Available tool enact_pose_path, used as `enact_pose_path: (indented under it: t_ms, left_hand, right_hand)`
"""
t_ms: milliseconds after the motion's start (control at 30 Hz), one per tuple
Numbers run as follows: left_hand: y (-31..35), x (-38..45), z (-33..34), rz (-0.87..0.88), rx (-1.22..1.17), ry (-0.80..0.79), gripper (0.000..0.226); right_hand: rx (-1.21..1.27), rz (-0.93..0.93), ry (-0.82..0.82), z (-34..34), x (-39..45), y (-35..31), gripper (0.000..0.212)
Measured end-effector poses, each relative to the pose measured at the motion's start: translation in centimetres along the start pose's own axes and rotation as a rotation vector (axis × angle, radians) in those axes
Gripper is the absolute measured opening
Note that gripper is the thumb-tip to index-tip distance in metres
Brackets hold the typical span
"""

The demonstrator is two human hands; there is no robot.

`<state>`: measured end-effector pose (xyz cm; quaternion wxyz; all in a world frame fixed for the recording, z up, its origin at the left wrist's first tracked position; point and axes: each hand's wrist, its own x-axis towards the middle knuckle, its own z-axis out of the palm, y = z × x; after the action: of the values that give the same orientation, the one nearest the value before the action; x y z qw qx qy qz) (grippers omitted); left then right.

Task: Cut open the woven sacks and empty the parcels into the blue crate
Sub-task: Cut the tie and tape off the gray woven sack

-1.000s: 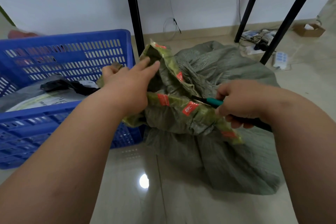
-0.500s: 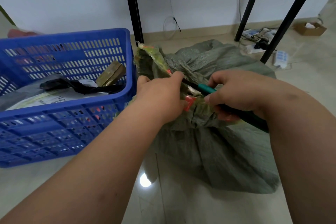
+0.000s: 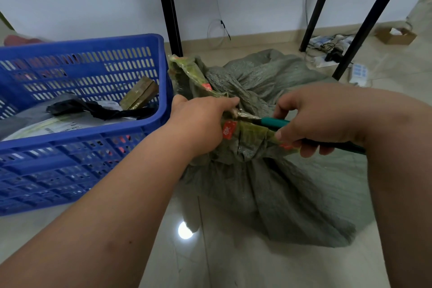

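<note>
A grey-green woven sack [image 3: 268, 184] stands on the tiled floor, its neck bunched and wrapped in yellowish tape with red labels [image 3: 228, 130]. My left hand [image 3: 201, 121] grips the taped neck from the left. My right hand [image 3: 311, 119] holds a teal-handled cutter [image 3: 274, 122] whose tip sits against the tape beside my left fingers. The blue crate [image 3: 98, 140] stands to the left and holds grey and white parcels, a black bag and a brown box [image 3: 140, 93].
Black metal table legs [image 3: 169, 9] rise behind the crate and at the right [image 3: 360, 30]. Cables, a power strip [image 3: 332, 51] and a small cardboard box [image 3: 395, 36] lie by the far wall. Glossy floor tiles lie in front of the sack.
My left hand moved from the sack's upper flap near the crate down to the taped neck and gripped it. The cutter's tip came in against the tape there.
</note>
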<state>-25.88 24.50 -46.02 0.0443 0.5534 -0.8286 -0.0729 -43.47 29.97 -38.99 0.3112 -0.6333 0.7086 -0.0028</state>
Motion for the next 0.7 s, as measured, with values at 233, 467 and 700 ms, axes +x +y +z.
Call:
enact_pose_path:
  t_ms: [233, 467, 700]
  left_hand:
    - [0.0, 0.2, -0.2, 0.053, 0.028, -0.003, 0.07]
    - [-0.6, 0.1, -0.4, 0.011, 0.059, -0.055, 0.073]
    - [0.2, 0.1, -0.8, 0.091, 0.049, -0.044, 0.071]
  right_hand:
    - [-0.1, -0.036, 0.108, 1.7, 1.2, -1.7, 0.013]
    - [-0.017, -0.077, 0.018, 0.3, -0.1, -1.4, 0.009]
    - [-0.115, -0.064, 0.076, 2.2, 1.2, -2.5, 0.022]
